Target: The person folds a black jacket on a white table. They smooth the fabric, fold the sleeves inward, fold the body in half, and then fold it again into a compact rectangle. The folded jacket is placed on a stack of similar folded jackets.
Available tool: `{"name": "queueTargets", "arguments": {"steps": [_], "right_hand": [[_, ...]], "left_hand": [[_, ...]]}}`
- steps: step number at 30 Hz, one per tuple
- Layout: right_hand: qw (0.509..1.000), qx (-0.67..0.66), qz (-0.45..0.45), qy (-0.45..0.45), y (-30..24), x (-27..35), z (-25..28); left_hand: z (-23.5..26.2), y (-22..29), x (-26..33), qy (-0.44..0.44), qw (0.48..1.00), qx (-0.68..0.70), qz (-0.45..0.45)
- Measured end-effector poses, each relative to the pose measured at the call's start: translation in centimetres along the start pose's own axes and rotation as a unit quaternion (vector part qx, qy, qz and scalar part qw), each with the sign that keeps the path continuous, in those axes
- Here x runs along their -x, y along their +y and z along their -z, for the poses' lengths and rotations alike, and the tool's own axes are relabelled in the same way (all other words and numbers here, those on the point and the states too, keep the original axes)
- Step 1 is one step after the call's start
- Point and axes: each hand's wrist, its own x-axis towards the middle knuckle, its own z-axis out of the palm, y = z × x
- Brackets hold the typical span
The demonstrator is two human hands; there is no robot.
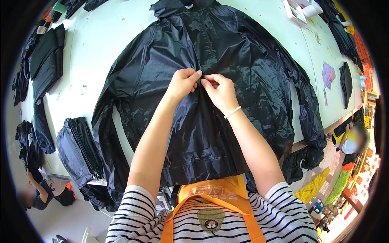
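Observation:
A black shiny jacket lies spread flat on the pale green table, front up, sleeves out to both sides. My left hand pinches the fabric at the jacket's centre front seam. My right hand, with a white bead bracelet on its wrist, pinches the same seam right beside it. The fingertips of both hands meet at the middle of the jacket's chest.
Stacks of folded black fabric pieces lie at the table's left front, more folded black pieces at the far left. A white object sits at the back right. Another person is at the right, one more at lower left.

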Motion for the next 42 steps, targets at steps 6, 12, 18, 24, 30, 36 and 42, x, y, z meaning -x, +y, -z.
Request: {"name": "queueTargets", "arguments": {"steps": [6,12,18,24,30,36,42], "right_hand": [[0.997,0.009,-0.077,0.0,-0.5,0.0,-0.5],[0.999,-0.003,-0.049,0.011,1.5,0.1,-0.8],[0.985,0.155,0.06,0.034,4.3,-0.4,-2.2],[0.989,0.092,0.115,-0.015,5.5,-1.7,-0.6],[0.958,0.205,-0.066,-0.189,3.0,10.3,8.7],[0.991,-0.018,-0.135,0.0,1.4,20.8,10.0],[0.998,0.065,0.001,0.011,-0.9,21.4,7.9]], "left_hand": [[-1.8,-1.1,0.9,0.089,0.993,0.023,-0.079],[-3.8,-2.7,7.9,0.232,0.908,-0.279,-0.211],[-3.6,-8.2,10.5,0.199,0.802,-0.544,-0.145],[-4.2,-6.5,10.8,0.25,0.792,-0.51,-0.224],[-10.8,-6.9,17.3,0.093,0.897,-0.428,-0.061],[-10.6,-7.9,17.1,-0.025,0.983,-0.177,0.047],[-10.7,-5.9,17.9,-0.044,0.993,-0.079,0.078]]}}
